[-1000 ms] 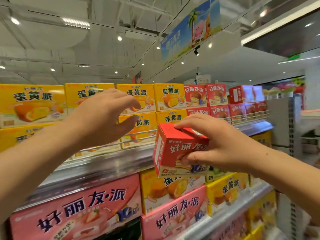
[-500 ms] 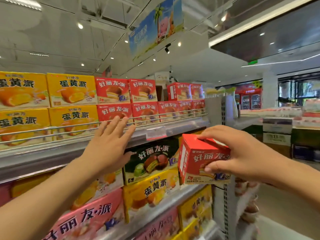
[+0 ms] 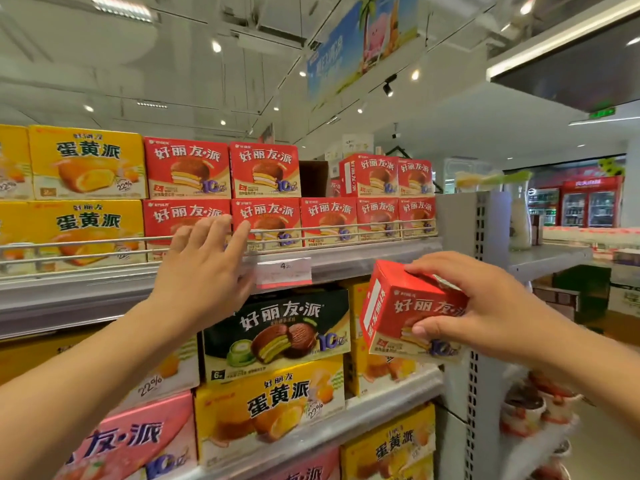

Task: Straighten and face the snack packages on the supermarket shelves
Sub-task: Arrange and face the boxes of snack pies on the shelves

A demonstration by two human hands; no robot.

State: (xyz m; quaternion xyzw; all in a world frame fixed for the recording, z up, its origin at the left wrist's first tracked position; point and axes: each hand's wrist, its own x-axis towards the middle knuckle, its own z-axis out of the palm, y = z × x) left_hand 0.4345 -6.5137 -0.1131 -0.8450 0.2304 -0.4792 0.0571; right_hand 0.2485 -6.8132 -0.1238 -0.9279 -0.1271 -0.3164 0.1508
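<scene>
One red box (image 3: 412, 311) sat pinched in the right hand (image 3: 485, 306), off the shelf and angled, probably bound for the gap (image 3: 313, 178) in the top red row. Left hand (image 3: 204, 271) was spread flat, fingers at the rail (image 3: 346, 230) by the lower red boxes (image 3: 329, 216).

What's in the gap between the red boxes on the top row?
In the head view, a brown cardboard box sits back in the gap, between the front-facing red boxes and the turned red box.
</scene>
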